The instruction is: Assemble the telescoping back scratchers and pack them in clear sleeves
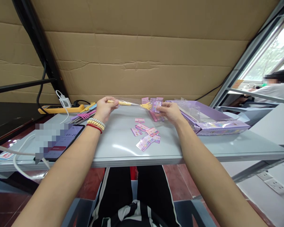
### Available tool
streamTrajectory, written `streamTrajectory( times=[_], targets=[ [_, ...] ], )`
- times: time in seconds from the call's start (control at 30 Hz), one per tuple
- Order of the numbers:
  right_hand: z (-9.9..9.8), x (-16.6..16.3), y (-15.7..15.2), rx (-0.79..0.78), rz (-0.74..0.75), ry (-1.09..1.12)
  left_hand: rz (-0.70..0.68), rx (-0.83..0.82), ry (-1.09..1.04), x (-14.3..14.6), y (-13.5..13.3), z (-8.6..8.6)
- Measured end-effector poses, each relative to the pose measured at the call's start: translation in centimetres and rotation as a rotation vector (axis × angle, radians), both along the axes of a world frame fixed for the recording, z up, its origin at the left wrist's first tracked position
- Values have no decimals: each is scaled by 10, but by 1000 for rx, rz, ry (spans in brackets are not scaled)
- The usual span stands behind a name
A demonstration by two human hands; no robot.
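Observation:
My left hand (105, 109) is closed around the handle end of a yellow back scratcher (130, 103), which has a thin metal rod and a hand-shaped head. Clear plastic film seems to cover it. It lies level above the table, head pointing right. Just past the head, my right hand (172, 113) pinches a small purple printed card (157, 106). More pink and purple pieces are partly hidden behind that card. Below, several small printed cards (142, 127) lie loosely scattered and overlapping on the grey table (123, 138).
At right stands an open purple box (210, 112) with clear plastic in it. To the left are a bundle of coloured back scratchers (85, 116), a phone (67, 140), white cables (21, 154) and a yellow device (61, 109). Cardboard (142, 66) walls the back. Another person sits far right.

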State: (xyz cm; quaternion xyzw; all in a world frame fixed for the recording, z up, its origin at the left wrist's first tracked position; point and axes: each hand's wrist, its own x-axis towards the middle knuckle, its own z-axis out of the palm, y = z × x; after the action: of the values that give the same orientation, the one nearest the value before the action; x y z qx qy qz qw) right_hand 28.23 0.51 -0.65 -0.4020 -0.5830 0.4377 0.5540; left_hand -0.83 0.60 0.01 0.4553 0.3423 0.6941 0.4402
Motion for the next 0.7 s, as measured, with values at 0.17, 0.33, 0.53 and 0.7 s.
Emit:
streamTrajectory(
  times=[0.17, 0.33, 0.53, 0.7],
  targets=[
    [6, -1, -5, -79, 127, 129, 10, -8, -26, -3, 1, 0],
    [0, -1, 2, -27, 17, 32, -6, -20, -10, -4, 0, 0],
    [-2, -2, 8, 36, -281, -49, -125, -100, 112, -1, -4, -1],
    [0, 0, 11, 128, -400, 54, -294, -221, 347, 2, -6, -6]
  ],
)
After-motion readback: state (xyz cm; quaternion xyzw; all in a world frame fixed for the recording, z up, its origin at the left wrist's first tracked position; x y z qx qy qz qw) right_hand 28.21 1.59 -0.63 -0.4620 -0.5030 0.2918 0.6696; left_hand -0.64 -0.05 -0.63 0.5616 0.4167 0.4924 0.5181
